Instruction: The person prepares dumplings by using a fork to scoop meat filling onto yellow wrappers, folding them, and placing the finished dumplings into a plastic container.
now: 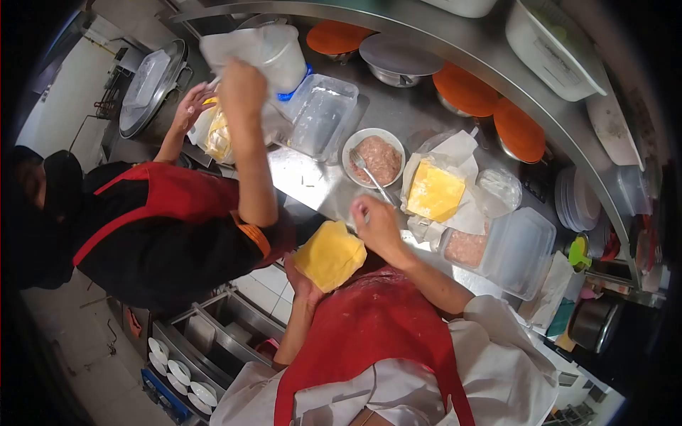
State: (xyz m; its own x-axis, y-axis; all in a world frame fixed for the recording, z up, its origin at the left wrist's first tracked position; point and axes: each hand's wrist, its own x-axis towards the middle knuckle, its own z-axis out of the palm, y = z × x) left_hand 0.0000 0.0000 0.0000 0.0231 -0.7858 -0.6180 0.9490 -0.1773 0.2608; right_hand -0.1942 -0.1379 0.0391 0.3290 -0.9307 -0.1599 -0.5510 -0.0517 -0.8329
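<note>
Yellow wonton wrappers lie in a thin stack on my left hand, whose fingers curl under them. To the right of the stack, my right hand is raised with curled fingers pressed together; anything in them is hidden. Just beyond it, a fork leans in a bowl of minced meat, its handle ending close to my knuckles. A thicker stack of yellow wrappers rests on white paper to the right of the bowl. Nearer me, a clear container stands beside more minced meat.
At the left, a co-worker in a red apron reaches over wrapped yellow wrappers. An uncovered plastic tub stands on the steel counter. Bowls with orange lids line the back under a shelf.
</note>
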